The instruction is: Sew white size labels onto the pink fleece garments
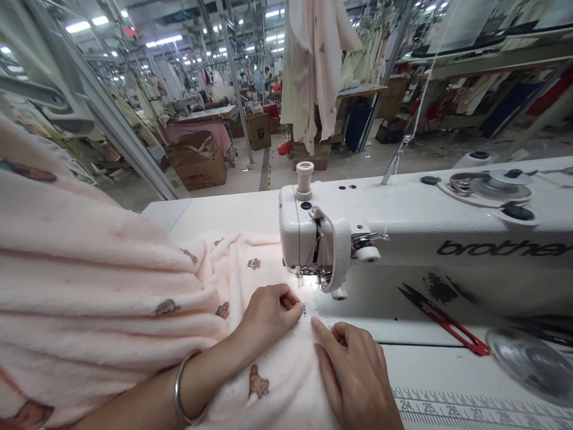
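Pink fleece fabric (255, 328) printed with brown bears lies across the sewing machine's bed and rises in thick folds on the left. By the fabric's right edge, just in front of the needle area, sits a small white label (305, 311) with dark print. My left hand (275, 307) is closed in a pinch at the label's left edge. My right hand (353, 370) rests on the fabric's edge, index finger stretched toward the label and thumb apart, holding nothing. Above both hands is the head of a white sewing machine (308, 230); its presser foot is partly hidden.
Red-handled thread snips (447, 322) lie on the machine bed at right, beside a blurred clear round object (532, 364). A printed ruler scale (474, 412) runs along the front edge. Beyond the table are cardboard boxes (197, 161) and hanging garments (313, 65).
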`<state>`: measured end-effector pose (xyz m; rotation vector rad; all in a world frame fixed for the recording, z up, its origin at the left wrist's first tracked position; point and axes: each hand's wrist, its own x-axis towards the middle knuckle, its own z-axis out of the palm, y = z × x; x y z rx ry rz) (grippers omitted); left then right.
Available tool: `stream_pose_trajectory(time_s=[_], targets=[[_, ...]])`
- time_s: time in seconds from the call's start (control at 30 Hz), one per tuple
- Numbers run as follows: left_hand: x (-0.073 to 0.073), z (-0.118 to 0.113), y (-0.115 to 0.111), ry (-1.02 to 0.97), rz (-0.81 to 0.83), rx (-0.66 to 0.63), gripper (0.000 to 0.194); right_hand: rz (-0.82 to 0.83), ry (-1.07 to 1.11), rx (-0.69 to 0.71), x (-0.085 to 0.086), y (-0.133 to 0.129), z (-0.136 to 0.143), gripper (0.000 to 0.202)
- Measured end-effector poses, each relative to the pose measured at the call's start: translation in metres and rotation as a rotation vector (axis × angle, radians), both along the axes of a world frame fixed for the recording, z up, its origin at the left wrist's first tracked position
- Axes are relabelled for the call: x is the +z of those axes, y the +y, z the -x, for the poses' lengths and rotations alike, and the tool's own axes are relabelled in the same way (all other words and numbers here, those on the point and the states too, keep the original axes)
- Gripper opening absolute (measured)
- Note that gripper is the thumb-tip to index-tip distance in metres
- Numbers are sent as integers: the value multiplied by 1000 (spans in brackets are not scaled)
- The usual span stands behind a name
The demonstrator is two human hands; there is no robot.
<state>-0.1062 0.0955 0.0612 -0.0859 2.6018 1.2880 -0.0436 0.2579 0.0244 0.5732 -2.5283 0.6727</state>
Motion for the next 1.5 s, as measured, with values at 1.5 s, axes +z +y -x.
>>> stream_pose_trajectory(time_s=[1.5], targets=[[5, -38, -42, 584, 475, -854, 54, -26, 10, -19, -4, 1, 1, 32]])
